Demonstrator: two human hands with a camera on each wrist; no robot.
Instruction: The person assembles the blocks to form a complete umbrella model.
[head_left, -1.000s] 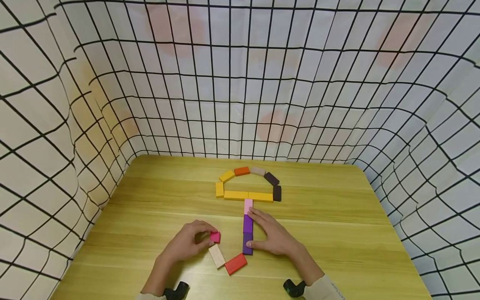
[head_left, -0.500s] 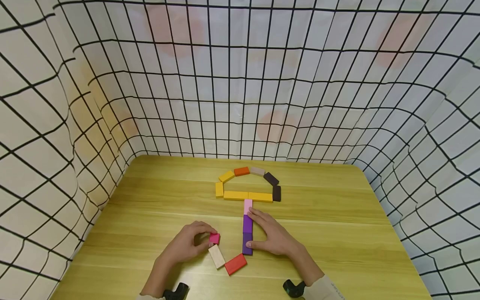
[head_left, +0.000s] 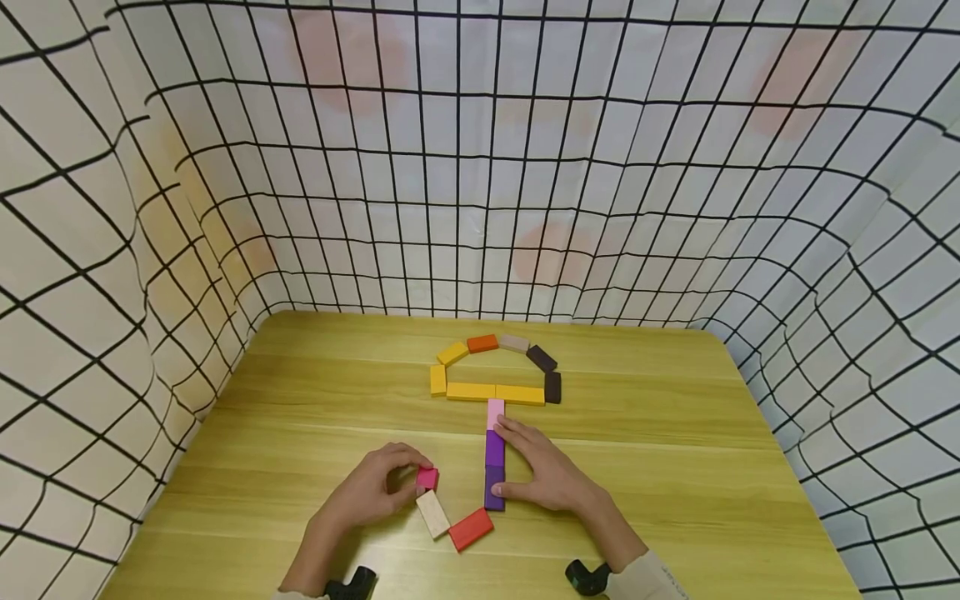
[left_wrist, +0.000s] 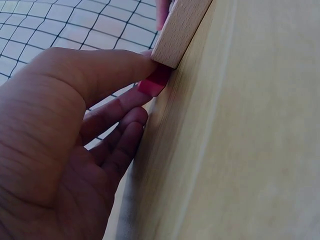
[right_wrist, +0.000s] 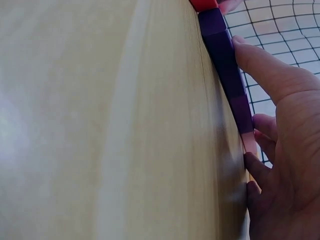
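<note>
In the head view my left hand (head_left: 375, 483) pinches a small pink block (head_left: 427, 478) between thumb and fingers. That block meets the upper end of a pale wooden block (head_left: 432, 514), whose lower end meets a red block (head_left: 471, 529). My right hand (head_left: 551, 471) rests along a column of blocks, its fingers spread and fairly straight. Its thumb touches the dark purple block (head_left: 494, 487); its fingertips lie by the violet block (head_left: 495, 448) and light pink block (head_left: 496, 413). The left wrist view shows the pink block partly hidden behind the pale one.
Above the column, two long yellow blocks (head_left: 471, 391) form a straight bar. An arch of yellow, orange (head_left: 482, 342), pale and dark blocks (head_left: 552, 387) curves over it. White walls with black netting (head_left: 480, 167) surround the wooden table (head_left: 675, 467).
The pink block and left fingertips have shifted very slightly down and left towards the pale block. The right hand holds its place on the column.
</note>
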